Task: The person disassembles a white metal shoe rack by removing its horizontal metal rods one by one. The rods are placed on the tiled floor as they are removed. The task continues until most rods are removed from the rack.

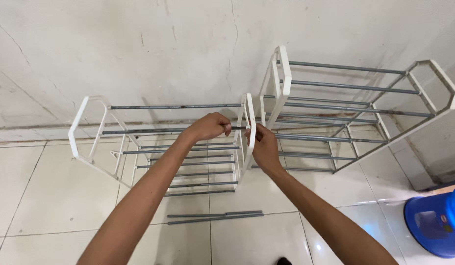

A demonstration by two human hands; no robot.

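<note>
1. hands meet at the near rack, a low frame of white plastic side panels and grey metal rods that stands on the tiled floor against the wall.
2. left hand reaches from the left side; its fingers are curled shut around the end of a grey rod, right where the rod meets the rack's right side panel.
3. right hand comes from the other side; its fingers are closed on the outer edge of that same white panel, thumb pressed on the rim.
4. the two hands are just beside each other, with only the panel between them.
5. the held rod runs level to the left side panel and is one of the rack's upper rods; another upper rod lies behind it, nearer the wall, and lower rods sit in tiers beneath.
6. loose grey rods lie flat on the floor in front of the rack, between the person's forearms, apart from the frame.
7. a second, taller rack of the same make stands just to the right, tilted back so that it leans on the wall.
8. a blue plastic stool sits at the lower right corner, well apart from both hands.
</note>
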